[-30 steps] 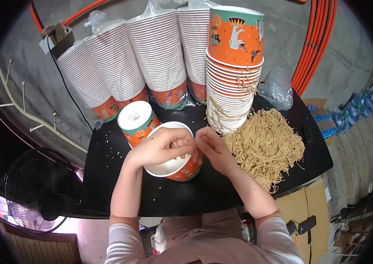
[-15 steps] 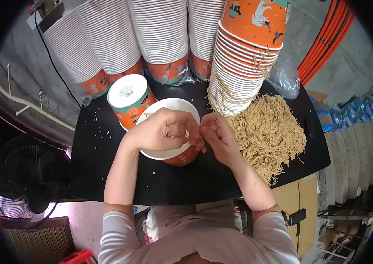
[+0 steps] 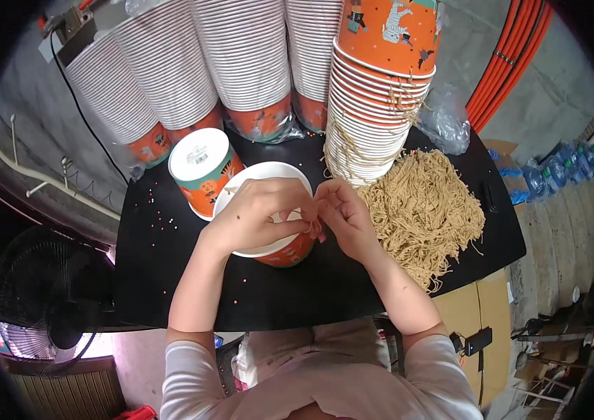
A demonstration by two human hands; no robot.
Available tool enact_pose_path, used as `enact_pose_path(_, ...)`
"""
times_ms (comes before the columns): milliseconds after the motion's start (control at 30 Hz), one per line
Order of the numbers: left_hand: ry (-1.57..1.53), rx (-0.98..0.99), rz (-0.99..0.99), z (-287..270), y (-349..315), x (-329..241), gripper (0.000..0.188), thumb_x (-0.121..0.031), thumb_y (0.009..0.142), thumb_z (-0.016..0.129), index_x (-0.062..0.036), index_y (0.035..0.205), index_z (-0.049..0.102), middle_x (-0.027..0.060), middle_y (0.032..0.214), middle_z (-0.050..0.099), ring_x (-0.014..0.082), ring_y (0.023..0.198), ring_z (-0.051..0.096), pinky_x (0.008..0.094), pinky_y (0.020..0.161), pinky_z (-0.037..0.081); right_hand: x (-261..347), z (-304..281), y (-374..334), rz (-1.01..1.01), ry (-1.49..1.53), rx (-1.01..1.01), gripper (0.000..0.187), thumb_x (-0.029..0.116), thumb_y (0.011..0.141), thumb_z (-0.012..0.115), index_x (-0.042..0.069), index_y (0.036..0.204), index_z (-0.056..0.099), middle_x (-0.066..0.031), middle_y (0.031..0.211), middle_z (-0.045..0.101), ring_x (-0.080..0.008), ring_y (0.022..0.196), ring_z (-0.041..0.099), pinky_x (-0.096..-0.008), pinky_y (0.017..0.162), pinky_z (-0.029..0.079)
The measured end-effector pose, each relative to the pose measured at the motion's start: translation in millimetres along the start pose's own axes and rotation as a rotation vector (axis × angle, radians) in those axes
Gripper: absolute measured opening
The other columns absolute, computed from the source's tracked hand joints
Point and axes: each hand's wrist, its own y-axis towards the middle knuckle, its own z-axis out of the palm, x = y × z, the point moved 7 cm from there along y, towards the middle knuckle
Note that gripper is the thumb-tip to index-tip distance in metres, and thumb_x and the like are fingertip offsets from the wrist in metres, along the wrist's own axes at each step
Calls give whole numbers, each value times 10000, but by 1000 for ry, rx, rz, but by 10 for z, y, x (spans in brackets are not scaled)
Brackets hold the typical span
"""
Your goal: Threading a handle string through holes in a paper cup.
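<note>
I had an open orange paper cup (image 3: 276, 238) standing on the black desk (image 3: 171, 280) right in front of me, its white inside facing up. My left hand (image 3: 255, 213) lay across the top of it, covering much of the mouth, fingers (image 3: 290, 224) curled down over the near rim. My right hand (image 3: 342, 217) sat just beside the cup's right edge, fingers bent inward so that they met the left ones at the rim. Between the two sets of fingertips I pinched a small tuft of dry noodle strands; both hands were closed on it, though how much of it I held I cannot tell, since the fingers hid most of it.

To the right of my right hand, near but apart from it, spread the loose heap of tan dried noodles (image 3: 423, 210). Just behind the cup on the left stood a second orange cup with a white lid (image 3: 202, 168), touching or nearly touching the open one. Behind both rose a tall stack of nested orange cups (image 3: 377, 91), with leaning sleeves of white-sided cups (image 3: 171, 77) along the back edge.
</note>
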Motion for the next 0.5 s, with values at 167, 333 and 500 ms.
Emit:
enact_pose_path(167, -2, 7, 100, -18, 11, -52, 147, -46, 760, 818, -77, 894, 764, 39, 930, 696, 233, 818, 703, 363, 718, 553, -15, -33, 5, -32, -4, 15, 95, 69, 1101, 502, 39, 1191, 502, -23, 991, 623, -50, 826, 610, -211, 658, 480)
enact_pose_path(333, -71, -59, 124, -47, -29, -7, 165, -17, 736, 814, -73, 884, 765, 51, 942, 699, 228, 793, 695, 354, 695, 550, -51, -40, 1, -22, -40, -12, 96, 47, 1083, 538, 28, 1177, 525, -21, 997, 629, -43, 846, 608, -198, 676, 476)
enact_pose_path(500, -51, -54, -49, -102, -60, 57, 178, -23, 669, 802, -63, 833, 749, 44, 822, 689, 179, 694, 657, 308, 611, 509, -16, -35, -31, -109, -206, -39, 104, -14, 1029, 606, -1, 1131, 593, -31, 1010, 646, -51, 883, 621, -222, 693, 505)
